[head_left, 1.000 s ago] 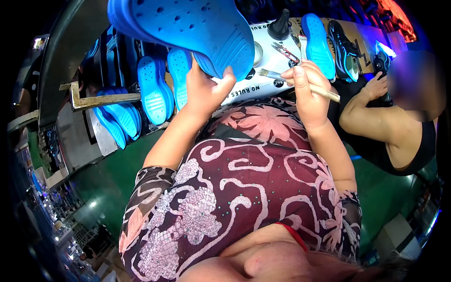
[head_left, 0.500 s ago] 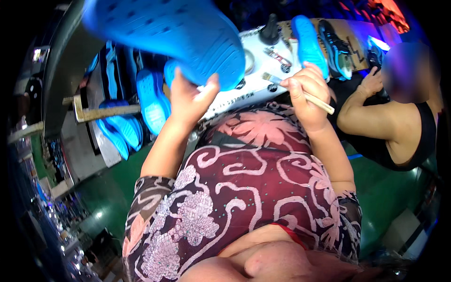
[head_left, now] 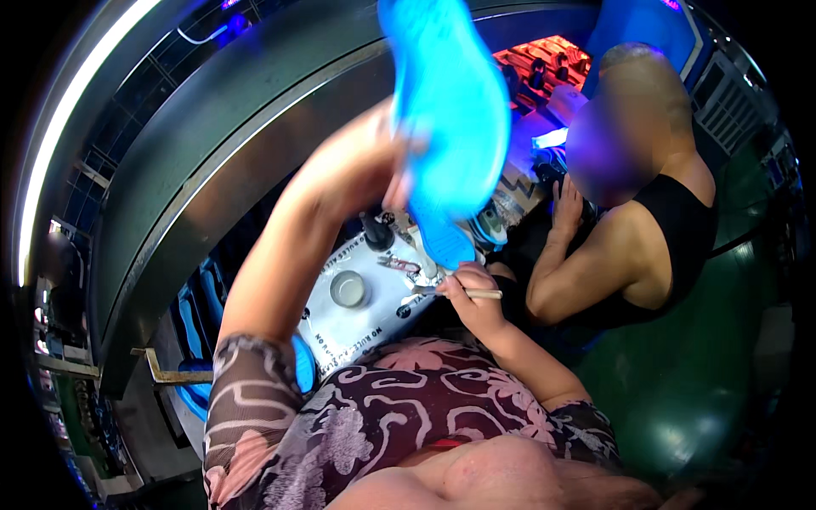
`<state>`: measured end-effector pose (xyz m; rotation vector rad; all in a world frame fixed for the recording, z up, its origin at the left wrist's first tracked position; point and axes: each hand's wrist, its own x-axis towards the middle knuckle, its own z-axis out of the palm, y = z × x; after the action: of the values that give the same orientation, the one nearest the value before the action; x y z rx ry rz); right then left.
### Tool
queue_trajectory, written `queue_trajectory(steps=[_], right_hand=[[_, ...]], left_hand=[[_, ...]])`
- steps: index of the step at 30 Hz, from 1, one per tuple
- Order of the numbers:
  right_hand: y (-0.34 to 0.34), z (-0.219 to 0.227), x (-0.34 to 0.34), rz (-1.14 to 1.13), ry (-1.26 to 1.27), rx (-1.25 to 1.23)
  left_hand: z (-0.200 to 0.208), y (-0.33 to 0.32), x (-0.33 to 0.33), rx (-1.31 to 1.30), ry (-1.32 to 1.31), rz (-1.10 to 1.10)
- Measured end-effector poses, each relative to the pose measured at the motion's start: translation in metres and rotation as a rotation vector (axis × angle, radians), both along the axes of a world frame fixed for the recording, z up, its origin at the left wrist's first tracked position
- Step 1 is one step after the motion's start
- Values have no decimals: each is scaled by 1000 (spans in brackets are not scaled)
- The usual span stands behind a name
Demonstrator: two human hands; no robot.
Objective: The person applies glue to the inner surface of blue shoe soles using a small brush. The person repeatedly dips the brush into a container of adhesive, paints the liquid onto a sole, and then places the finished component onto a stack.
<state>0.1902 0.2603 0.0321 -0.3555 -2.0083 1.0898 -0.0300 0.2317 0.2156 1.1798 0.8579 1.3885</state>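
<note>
My left hand (head_left: 398,161) is raised far forward, blurred, with its fingers closed on the edge of a bright blue shoe sole (head_left: 455,110) held upright. Below it another blue sole (head_left: 446,242) reaches down to my right hand (head_left: 478,297); whether those fingertips touch it, I cannot tell. My right hand is closed round a flat brush (head_left: 480,294) with a pale wooden handle, bristles pointing left. Beside the brush, a round grey pot (head_left: 348,290) stands on the white printed covering of the work table (head_left: 340,327). Small red-handled snips (head_left: 399,264) and a dark bottle (head_left: 375,232) are behind the pot.
A long dark machine housing (head_left: 212,161) curves round the left and far side. At its foot lie more blue soles (head_left: 197,323), near a projecting bar (head_left: 174,374). On the right sits a co-worker (head_left: 629,229) in a black sleeveless top, close to my right arm.
My left arm has stretched forward and to the right, carrying the blue sole over the far side of the table. My right hand still holds the brush. The view has tilted up and swung right.
</note>
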Motion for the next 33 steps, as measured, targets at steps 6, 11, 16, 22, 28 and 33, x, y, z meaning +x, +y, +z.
queue_trajectory(steps=[6, 11, 16, 22, 28, 33], right_hand=[[-21, -13, -1, -33, -40, 23], [-25, -37, -11, -51, -11, -81], [-35, -58, -27, 33, -14, -290], [-54, -60, -49, 112, -130, -557], [-66, -45, -79, 191, -125, -549], [-70, -40, -108, 184, -214, -492]], left_hand=[[72, 151, -56, 30, -611, 598], [5, 58, -4, 117, -476, 439], [-118, -146, -52, -338, 152, 675], [-265, -446, -77, -780, 869, 1508], [-329, -542, -44, -1149, 785, 1604], [-345, -539, -35, -1025, 287, 1471]])
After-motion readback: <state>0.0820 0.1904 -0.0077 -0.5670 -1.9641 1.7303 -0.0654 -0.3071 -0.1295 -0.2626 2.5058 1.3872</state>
